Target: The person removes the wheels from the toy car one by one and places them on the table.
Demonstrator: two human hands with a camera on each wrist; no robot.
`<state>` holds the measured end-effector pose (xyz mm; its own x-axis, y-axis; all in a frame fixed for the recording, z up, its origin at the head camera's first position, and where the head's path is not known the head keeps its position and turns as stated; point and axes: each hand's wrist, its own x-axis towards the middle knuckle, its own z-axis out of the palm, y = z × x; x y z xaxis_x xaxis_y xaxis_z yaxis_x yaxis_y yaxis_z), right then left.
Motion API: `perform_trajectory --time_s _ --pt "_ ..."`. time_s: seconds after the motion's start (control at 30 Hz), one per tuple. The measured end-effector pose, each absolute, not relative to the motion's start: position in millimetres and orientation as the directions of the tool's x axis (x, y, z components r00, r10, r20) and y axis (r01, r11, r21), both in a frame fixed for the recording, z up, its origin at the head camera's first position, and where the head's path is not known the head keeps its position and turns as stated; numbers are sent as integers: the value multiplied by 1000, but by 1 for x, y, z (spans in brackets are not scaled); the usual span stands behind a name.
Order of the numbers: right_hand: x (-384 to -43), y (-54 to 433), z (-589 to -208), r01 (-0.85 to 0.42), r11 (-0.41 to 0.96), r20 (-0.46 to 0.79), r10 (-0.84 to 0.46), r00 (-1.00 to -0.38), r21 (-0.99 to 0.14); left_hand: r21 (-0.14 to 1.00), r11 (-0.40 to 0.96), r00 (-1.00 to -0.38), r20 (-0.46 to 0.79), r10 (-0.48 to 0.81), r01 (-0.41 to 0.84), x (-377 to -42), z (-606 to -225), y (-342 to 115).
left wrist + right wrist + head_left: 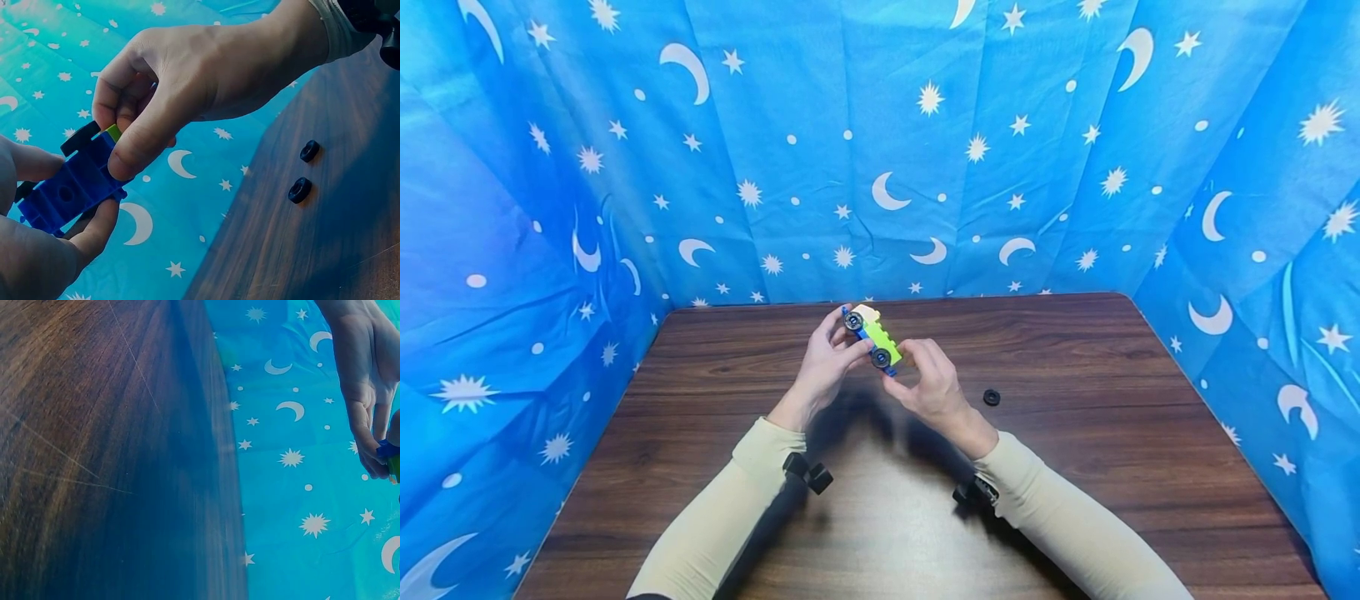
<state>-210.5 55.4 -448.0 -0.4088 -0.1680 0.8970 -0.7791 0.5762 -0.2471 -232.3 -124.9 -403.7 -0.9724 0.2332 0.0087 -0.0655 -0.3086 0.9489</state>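
Note:
A small toy brick car (886, 340) is held up between both hands, with a lime-green body, a pale piece at its far end and black wheels. Its ribbed blue underside (65, 194) faces the left wrist camera. My left hand (825, 358) grips the car from the left side, thumb along the blue base. From the right, my right hand (934, 383) pinches the nearer end between thumb and fingers. In the right wrist view, the left hand (365, 375) and a bit of the car (390, 451) show at the right edge.
On the dark wood table (700, 433), a loose black tyre (992, 397) lies right of the right hand. Two loose tyres, one farther (310, 150) and one nearer (300, 190), show in the left wrist view. A blue star-and-moon cloth (820, 167) surrounds the table's back and sides.

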Motion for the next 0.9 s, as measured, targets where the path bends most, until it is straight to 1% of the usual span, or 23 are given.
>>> perform_trajectory --time_s 0.37,0.77,0.9 --pt "-210 54 -448 -781 582 899 -183 -398 -228 959 -282 -975 70 212 7 -233 -405 -125" --pt "-211 54 -447 -790 578 908 -187 -375 -207 961 -276 -975 59 214 -2 -232 -403 -127" --pt "-210 54 -447 -790 575 905 -187 -382 -215 959 -284 -975 54 215 -9 -232 -403 -127"
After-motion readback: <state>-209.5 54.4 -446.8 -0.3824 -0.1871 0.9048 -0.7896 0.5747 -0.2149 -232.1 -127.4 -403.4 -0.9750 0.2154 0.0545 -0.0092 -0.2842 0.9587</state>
